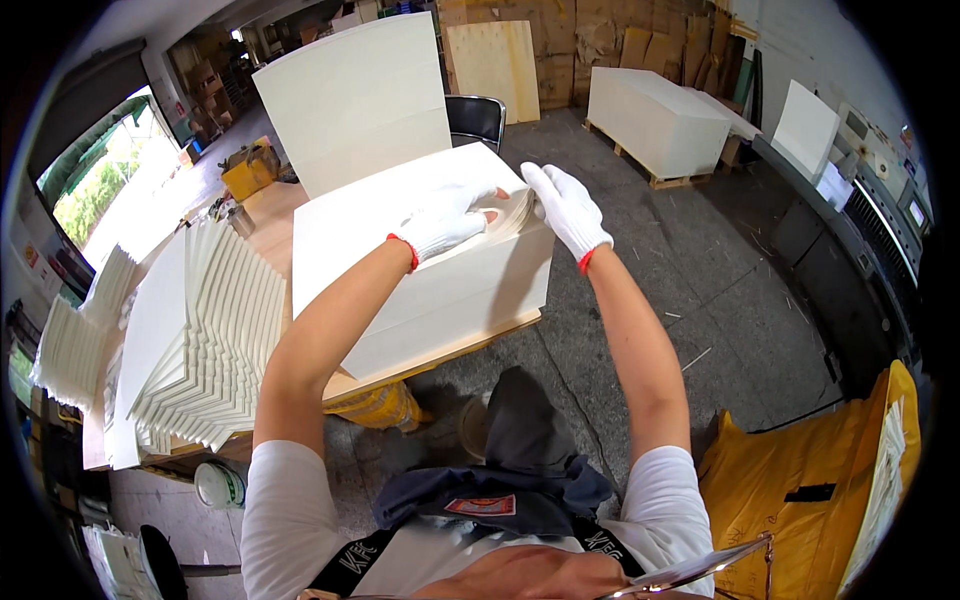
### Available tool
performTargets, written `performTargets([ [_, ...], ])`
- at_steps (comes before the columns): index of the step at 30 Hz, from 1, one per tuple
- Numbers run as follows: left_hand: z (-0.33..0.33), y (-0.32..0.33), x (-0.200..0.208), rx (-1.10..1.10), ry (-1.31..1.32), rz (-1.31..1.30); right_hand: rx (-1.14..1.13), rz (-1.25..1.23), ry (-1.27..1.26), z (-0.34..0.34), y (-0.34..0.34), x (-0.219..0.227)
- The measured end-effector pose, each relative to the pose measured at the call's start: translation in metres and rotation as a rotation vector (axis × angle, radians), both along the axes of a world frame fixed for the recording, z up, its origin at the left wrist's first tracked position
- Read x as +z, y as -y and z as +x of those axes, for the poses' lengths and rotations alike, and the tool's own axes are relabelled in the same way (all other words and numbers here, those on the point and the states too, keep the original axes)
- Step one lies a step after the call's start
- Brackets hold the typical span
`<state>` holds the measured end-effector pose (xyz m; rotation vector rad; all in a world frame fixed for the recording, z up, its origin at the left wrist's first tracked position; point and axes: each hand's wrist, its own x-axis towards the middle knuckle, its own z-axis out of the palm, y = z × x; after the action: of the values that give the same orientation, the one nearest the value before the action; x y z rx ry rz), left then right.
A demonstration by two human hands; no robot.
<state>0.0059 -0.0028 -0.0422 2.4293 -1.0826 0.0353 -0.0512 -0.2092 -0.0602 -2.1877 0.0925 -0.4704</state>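
A tall stack of large white paper sheets [420, 310] stands on a wooden table in front of me. My left hand [440, 217], in a white glove with a red cuff, lies over its top near the right corner. The bare tips of its thumb and finger grip several sheets, whose corner edges [515, 212] curve up and fan apart. My right hand [568, 208], gloved the same way, is held at the outer side of that bent corner. Its fingers are stretched out and close together, and its palm side is hidden.
Staggered piles of folded white sheets [215, 340] cover the table's left part. An upright white board [360, 110] rises behind the stack. A black chair [477, 118] stands beyond. A paper-loaded pallet [655, 120] is at the far right, a dark machine [840, 260] nearer, and a yellow-covered pile [800, 480] at lower right.
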Motion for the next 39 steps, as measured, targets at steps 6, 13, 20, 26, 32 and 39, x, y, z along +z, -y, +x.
performTargets([
  [6,0.006,-0.005,-0.005,-0.122,-0.214,-0.209,-0.16,0.174,0.178,-0.005,-0.017,-0.02],
  [13,-0.009,-0.001,0.003,-0.057,-0.274,-0.224,-0.161,0.213,0.301,0.002,-0.016,-0.035],
  [20,-0.004,0.001,0.0,-0.084,-0.273,-0.266,-0.162,0.195,0.339,0.006,-0.014,-0.04],
  [26,0.009,-0.002,-0.015,-0.134,-0.16,-0.348,-0.156,0.17,0.291,0.008,-0.015,-0.041],
  [32,-0.022,0.005,0.01,0.032,-0.29,-0.118,-0.166,0.18,0.322,0.005,-0.013,-0.042],
  [39,-0.003,0.004,-0.008,-0.054,-0.217,-0.216,-0.167,0.197,0.317,0.009,-0.012,-0.045],
])
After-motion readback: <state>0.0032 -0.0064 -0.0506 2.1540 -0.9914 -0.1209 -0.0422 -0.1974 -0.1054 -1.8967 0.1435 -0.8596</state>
